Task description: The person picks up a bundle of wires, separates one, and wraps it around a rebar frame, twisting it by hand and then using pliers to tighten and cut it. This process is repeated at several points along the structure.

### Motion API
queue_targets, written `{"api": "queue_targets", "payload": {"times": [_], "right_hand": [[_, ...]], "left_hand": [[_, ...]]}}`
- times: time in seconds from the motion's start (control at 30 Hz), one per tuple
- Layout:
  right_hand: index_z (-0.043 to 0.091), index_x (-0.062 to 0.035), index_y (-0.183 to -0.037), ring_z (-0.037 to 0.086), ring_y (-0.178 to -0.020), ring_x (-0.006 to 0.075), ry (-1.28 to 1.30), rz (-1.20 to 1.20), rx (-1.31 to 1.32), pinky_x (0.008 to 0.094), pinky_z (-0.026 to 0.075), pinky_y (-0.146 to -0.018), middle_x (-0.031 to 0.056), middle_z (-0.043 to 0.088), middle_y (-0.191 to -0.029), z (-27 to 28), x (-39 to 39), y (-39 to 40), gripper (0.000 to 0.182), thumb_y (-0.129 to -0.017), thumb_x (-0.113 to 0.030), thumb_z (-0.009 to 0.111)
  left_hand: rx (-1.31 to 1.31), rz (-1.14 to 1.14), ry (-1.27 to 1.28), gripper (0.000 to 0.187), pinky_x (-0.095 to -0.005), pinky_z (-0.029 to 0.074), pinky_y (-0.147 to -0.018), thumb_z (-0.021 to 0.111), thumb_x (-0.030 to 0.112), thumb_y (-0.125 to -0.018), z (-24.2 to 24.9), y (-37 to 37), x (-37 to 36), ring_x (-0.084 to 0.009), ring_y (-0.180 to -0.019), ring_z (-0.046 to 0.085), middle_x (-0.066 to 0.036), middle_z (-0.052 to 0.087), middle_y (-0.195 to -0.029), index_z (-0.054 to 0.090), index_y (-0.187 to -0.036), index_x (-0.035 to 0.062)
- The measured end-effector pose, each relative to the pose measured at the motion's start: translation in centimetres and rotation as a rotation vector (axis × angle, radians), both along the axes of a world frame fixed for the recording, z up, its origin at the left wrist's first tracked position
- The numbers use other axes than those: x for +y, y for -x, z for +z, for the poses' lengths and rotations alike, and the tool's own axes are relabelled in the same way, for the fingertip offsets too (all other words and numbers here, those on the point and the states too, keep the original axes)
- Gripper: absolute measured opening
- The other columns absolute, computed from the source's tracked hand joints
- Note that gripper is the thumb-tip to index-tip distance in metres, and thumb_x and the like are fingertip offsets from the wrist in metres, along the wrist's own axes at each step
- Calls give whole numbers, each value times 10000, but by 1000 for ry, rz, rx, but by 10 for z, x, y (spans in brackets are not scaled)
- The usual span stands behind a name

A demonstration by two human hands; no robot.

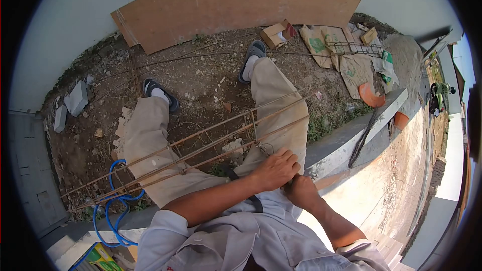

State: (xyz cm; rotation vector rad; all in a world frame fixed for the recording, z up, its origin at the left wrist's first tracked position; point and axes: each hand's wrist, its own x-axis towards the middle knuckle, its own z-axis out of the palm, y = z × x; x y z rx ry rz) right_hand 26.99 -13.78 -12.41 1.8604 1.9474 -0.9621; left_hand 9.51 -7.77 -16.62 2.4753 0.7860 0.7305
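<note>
Across my thighs lies a long rebar cage (216, 142) of thin rods joined by square stirrups. My left hand (277, 169) has its fingers curled, close to the right thigh in the picture and just below the cage. Beside it, my right hand (301, 190) is closed too, the two nearly touching. What they hold between them is too small and hidden to make out. A thin loop of wire (265, 147) shows at the cage near the upper hand.
A blue hose (116, 221) coils at the lower left. Grey blocks (77, 98) lie on the soil. A brown board (236, 7) leans on the wall. Paper sacks (355, 73), a cardboard box (273, 35) and dark wires (362, 138) on a ledge are at the right.
</note>
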Motion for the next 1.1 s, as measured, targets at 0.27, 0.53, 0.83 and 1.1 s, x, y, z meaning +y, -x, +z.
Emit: {"api": "queue_targets", "payload": {"times": [0.27,0.53,0.83,1.1], "right_hand": [[687,44,-911,762,-819,327,764,-435,625,411,591,-644,207,738,-853,28,39,-17,301,-844,-201,850],[614,20,-1085,765,-898,372,-222,176,-239,469,611,-704,257,742,-1001,40,9,16,309,-925,-225,715],[729,20,-982,722,-643,221,697,-448,570,339,560,-599,111,732,-763,36,54,-20,334,-1014,-312,707],[670,3,-994,663,-595,160,483,-697,814,300,467,-528,72,695,-745,15,16,-65,307,-1040,-299,699]], "left_hand": [[30,-170,164,235,-401,468,-894,756,119,-741,-4,6,9,-297,-978,652,-96,630,-961,645,-943,74],[118,-277,562,503,-490,449,-1059,799,80,-659,17,0,40,-366,-1186,621,-158,647,-1208,643,-1136,39],[-113,669,320,595,-517,314,-1200,687,174,-955,14,97,60,-423,-1420,474,-256,530,-1494,516,-1504,23],[-142,653,373,498,-483,453,-1094,699,174,-969,15,104,68,-430,-1252,626,-264,660,-1343,594,-1424,1]]}}
